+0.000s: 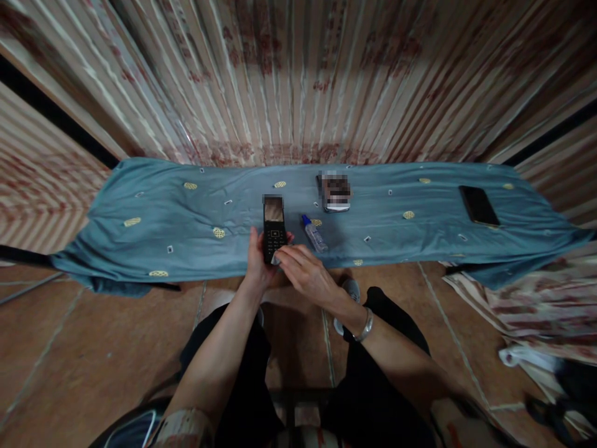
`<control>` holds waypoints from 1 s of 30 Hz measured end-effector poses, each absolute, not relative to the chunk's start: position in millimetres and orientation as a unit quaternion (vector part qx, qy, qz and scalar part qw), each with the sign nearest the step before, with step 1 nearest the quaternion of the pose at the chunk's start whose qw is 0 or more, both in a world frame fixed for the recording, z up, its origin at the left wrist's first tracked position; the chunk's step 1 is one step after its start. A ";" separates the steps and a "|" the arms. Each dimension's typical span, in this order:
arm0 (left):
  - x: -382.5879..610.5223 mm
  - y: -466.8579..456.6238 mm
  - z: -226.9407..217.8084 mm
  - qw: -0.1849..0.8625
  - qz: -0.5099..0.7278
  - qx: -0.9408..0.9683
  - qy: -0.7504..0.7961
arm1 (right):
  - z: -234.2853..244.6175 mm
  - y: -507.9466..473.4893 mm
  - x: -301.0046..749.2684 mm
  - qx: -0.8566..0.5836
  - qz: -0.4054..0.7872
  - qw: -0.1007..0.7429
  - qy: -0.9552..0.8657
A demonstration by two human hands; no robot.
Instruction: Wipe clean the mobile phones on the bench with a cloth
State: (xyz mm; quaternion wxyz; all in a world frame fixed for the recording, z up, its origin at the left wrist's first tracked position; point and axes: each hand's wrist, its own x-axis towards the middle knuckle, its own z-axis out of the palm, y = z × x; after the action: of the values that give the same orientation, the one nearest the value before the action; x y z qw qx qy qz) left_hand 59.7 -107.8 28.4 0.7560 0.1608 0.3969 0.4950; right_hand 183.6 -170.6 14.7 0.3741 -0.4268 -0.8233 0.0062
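Observation:
A black keypad mobile phone lies upright in my left hand, whose fingers wrap round its lower part from below and the sides. The phone's screen and keys face me. My right hand is closed, its fingertips pinching a small white piece like cloth or tissue against the bottom of the keypad. Most of that piece is hidden under the fingers. Just beyond my right hand, a small clear bottle with a blue nozzle cap lies on its side on the cloth.
A blue patterned cloth covers the narrow table before me. Behind the bottle lies a small, partly pixelated box-like object. A black smartphone rests at the right. Striped curtains hang close behind the table.

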 end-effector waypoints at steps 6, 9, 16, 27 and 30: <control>52.0 -103.1 27.3 0.760 0.501 0.167 0.379 | 17.2 -168.9 190.0 -0.460 0.062 0.382 -0.799; 50.6 -101.9 25.7 0.766 0.500 0.177 0.364 | 16.5 -167.5 191.2 -0.471 0.112 0.399 -0.778; 50.9 -102.4 29.4 0.776 0.478 0.156 0.381 | 9.2 -165.6 192.1 -0.494 0.172 0.443 -0.728; 61.7 -110.0 17.6 0.757 0.492 0.188 0.387 | 0.1 -151.3 204.5 -0.525 0.119 0.427 -0.726; 64.4 -112.2 16.3 0.760 0.492 0.193 0.378 | -2.9 -145.8 210.1 -0.537 0.112 0.433 -0.716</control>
State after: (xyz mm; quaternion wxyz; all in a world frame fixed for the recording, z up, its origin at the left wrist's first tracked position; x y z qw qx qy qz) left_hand 64.4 -112.2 16.3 0.7605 0.1925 0.3782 0.4915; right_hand 210.1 -145.8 -2.9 0.4329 -0.5367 -0.7156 0.1117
